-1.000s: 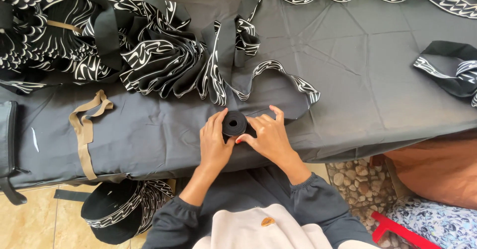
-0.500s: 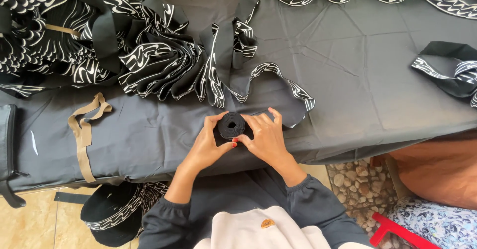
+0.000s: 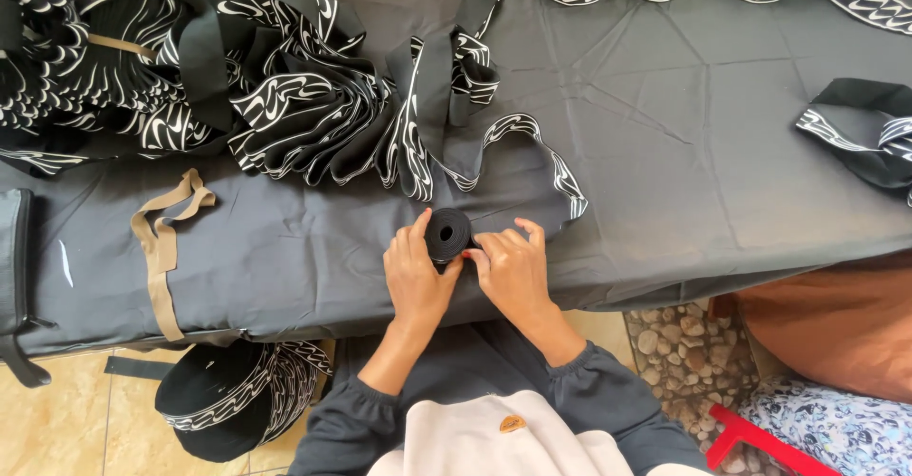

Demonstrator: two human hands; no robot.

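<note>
Both hands hold the small round roll of black cloth band (image 3: 447, 234) between them. Left hand (image 3: 415, 281) grips its left side, right hand (image 3: 511, 272) its right. The loose band runs off rightward.

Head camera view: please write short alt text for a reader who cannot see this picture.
The left hand and right hand hold a small black roll of elastic band upright on a dark grey cloth-covered table. A loose pile of black band with white pattern lies behind it.
</note>
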